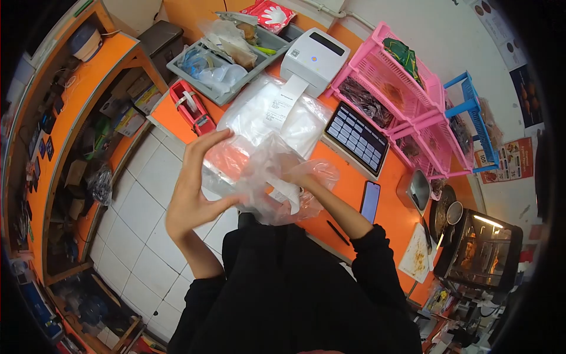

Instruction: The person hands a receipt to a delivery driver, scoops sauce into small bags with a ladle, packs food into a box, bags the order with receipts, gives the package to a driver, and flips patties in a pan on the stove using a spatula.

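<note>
A thin clear plastic bag (259, 197) is held up in front of my body above the front edge of the orange counter. My left hand (191, 189) is at the bag's left side, its thumb and fingers spread in a wide curve. The thumb tip meets the plastic. My right hand (296, 176) is among the crumpled folds on the other side; the fingers are closed on the bag and partly hidden by it. A white paper strip (286, 193) hangs in or against the plastic, below my right hand.
On the orange counter (339, 203) are a stack of clear bags (250, 106), a label printer (315, 56), a tablet (356, 138), a phone (369, 202) and a red tape dispenser (191, 109). Behind stand a grey tray (259, 71) and pink baskets (389, 88). A glass-front oven (480, 251) is right.
</note>
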Motion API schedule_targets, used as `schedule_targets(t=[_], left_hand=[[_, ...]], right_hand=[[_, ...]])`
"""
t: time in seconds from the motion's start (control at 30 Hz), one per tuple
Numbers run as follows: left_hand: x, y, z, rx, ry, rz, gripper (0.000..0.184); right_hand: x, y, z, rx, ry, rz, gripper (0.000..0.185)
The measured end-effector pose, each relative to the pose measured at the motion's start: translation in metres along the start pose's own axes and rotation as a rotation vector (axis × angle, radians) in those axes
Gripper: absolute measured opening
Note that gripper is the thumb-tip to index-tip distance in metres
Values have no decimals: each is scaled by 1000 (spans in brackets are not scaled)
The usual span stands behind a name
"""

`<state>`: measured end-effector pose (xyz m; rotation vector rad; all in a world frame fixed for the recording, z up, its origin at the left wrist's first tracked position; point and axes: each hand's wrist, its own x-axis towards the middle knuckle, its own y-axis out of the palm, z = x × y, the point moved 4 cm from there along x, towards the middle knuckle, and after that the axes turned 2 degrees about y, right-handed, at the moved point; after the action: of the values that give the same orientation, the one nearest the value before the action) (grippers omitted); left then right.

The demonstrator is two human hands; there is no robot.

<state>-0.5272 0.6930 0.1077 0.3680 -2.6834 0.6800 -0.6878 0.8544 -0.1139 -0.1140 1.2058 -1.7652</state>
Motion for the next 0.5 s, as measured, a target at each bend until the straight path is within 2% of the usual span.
schedule_targets(t=[0.07, 0.13, 0.17, 0.23, 0.3, 0.37, 0.43, 0.5], left_hand=[[6, 9, 45, 0, 14, 251, 87], [20, 59, 108, 282, -33, 499, 93], [19, 106, 160, 268, 132, 520, 87], [25, 153, 161, 258, 444, 591, 76], [31, 159, 142, -4, 434, 625, 66], [27, 170, 161, -525, 95, 583, 57], [20, 173, 172, -625, -53, 611, 58], [14, 177, 177, -643, -139, 545, 57]], right_hand=[[-7, -17, 23, -75, 104, 106, 43], [-21, -32, 40, 7, 212, 125, 41], [-28, -38, 46, 44, 266, 137, 40], [-48, -47, 53, 275, 306, 168, 40], [-73, -57, 53, 511, 349, 179, 41], [-87, -62, 51, 761, 397, 173, 42], [-100, -64, 41, 944, 413, 186, 41], [-108, -63, 30, 1027, 420, 192, 41]])
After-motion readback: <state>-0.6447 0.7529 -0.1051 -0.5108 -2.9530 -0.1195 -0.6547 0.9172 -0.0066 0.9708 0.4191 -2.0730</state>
